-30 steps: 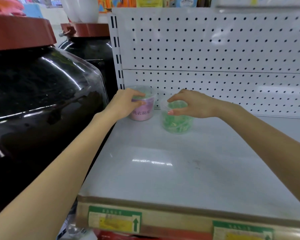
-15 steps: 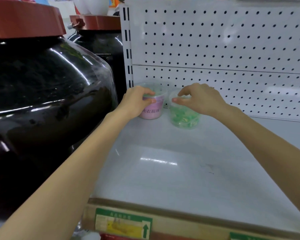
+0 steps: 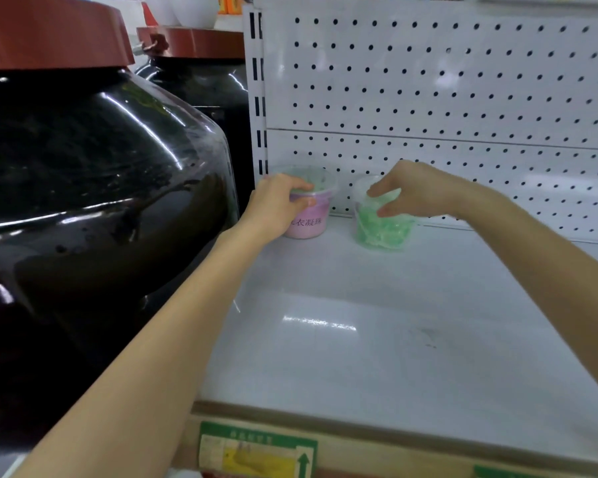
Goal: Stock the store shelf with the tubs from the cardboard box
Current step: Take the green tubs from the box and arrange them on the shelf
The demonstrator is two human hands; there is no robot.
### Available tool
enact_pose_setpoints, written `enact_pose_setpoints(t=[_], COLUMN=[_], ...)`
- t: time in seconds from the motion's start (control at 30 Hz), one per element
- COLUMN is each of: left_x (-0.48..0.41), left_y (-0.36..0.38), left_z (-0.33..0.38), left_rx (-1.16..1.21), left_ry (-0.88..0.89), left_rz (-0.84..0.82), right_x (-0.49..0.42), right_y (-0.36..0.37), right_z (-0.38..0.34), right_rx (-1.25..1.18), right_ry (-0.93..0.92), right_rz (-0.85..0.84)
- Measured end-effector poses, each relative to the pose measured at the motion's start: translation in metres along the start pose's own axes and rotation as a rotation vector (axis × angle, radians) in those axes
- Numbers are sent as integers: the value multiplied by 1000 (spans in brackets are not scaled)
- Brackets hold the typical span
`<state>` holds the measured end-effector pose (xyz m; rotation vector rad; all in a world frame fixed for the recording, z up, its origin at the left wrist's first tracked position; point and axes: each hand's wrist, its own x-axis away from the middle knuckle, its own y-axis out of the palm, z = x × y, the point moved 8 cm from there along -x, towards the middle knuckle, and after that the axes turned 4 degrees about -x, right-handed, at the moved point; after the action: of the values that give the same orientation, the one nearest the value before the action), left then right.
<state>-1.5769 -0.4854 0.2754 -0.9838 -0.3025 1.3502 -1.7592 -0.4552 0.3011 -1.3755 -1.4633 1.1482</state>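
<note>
Gripping stiff rims, left hand holds the pink tub, right hand the green tub; both look light, flimsy.

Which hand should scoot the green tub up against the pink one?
Probably the right hand: it grips the green tub by its rim, while the left hand is busy holding the pink tub.

To my left: two dark glossy jars, red-brown lids. Ahead of me: white pegboard. Below me: tan edge strip, green-and-yellow labels.
</note>
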Motion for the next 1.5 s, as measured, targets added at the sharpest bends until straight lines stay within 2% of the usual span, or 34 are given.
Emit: enact_pose_setpoints(t=[0.07,0.1,0.17,0.27,0.33,0.5,0.6,0.73,0.8,0.9,0.97,1.07,1.17,1.27,1.37,1.5], left_x=[1,2,2,2,1,2,1,0,0,1,1,2,2,2,1,-1], left_y=[0,1,1,2,2,5,8,9,9,8,8,8,8,8,9,9], left_z=[2,3,4,5,5,6,8,5,5,6,6,6,7,6,6,4], left_rx=[-1,-5,-11,-13,-13,-15,-8,-1,6,8,11,3,7,10,14,29], left_ry=[2,5,10,9,14,22,26,22,29,34,35,44,48,50,43,33], left_rz=[1,2,7,9,3,-2,-5,-18,-17,-14,-12,-7,-13,-9,-18,-20], right_x=[5,6,5,6,6,8,3,0,-2,-1,3,6,7,5,6,7], right_y=[-3,-5,-3,10,13,1,-5,12,12,8,5,7,13,11,5,5], right_z=[4,6,7,6,7,18,17,5,6,16,20,22,17,18,27,29], right_rx=[-91,-120,-136,21,63,-190,-159,31,16,-116,-136,-177,-88,-156,-184,-174], right_ry=[9,9,15,23,-12,-50,-29,-12,-33,-35,-23,22,-16,-96,-100,-75], right_rz=[-83,-63,39,187,215,-79,54,227,205,55,37,172,277,183,54,70])
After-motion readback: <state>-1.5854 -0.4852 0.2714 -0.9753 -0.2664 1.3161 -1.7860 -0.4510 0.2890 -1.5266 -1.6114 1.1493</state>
